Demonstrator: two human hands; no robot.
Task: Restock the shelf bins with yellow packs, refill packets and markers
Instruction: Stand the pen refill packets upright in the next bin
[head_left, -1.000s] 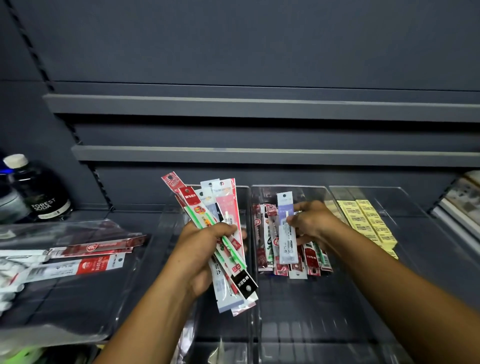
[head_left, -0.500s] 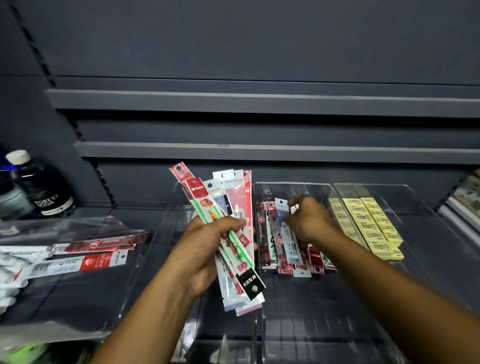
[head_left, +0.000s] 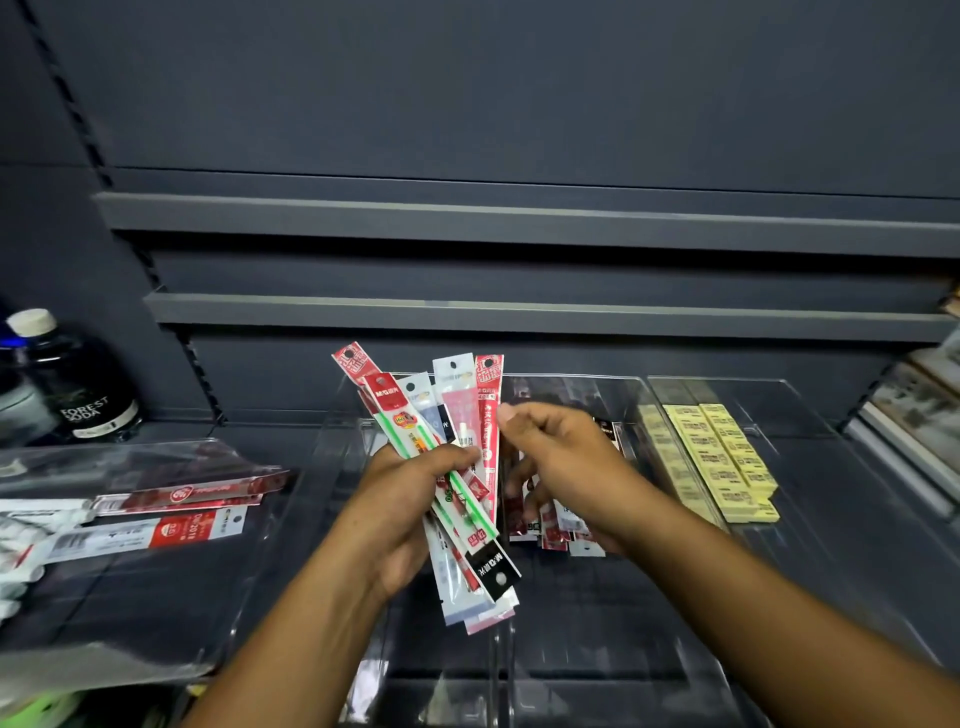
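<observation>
**Fan of refills, next packet within reach**

The left hand (head_left: 410, 499) is clamped round the middle of a fan of long, flat, red-and-clear plastic refill packets (head_left: 462, 415), upright at frame centre. The right hand (head_left: 566, 467), fingers curled, sits at the fan's 3 o'clock edge; whether it pinches one I cannot tell. The packets look light, floppy and slick, so they are best pinched near the punched top. The clear plastic bin (head_left: 571, 387) lies at 3 o'clock.
</observation>
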